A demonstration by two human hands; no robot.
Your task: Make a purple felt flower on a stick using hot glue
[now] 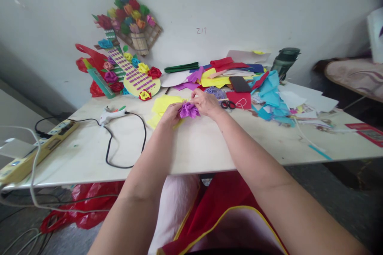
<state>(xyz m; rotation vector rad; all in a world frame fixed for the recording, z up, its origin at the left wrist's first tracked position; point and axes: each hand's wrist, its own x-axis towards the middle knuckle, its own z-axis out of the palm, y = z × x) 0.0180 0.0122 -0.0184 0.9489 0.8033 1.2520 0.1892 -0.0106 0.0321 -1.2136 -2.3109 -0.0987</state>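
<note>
A purple crepe-paper flower (189, 110) is between my two hands, just above the table. My left hand (172, 114) is closed on the flower's left side, its fingers partly hidden by the petals. Fingers of my right hand (206, 103) pinch at the flower's upper right edge; a thin light stick (223, 99) shows beside that hand. Yellow crepe paper (161, 105) lies under and behind my left hand. Black-handled scissors (228, 104) rest on the table to the right of my right hand.
A white glue gun (112, 116) with its black cord lies left, near a yellow power strip (54, 143). Coloured paper, a phone (240, 84) and a dark green bottle (285, 61) are at the back right. A flower-covered paper guitar (140, 77) leans at the wall.
</note>
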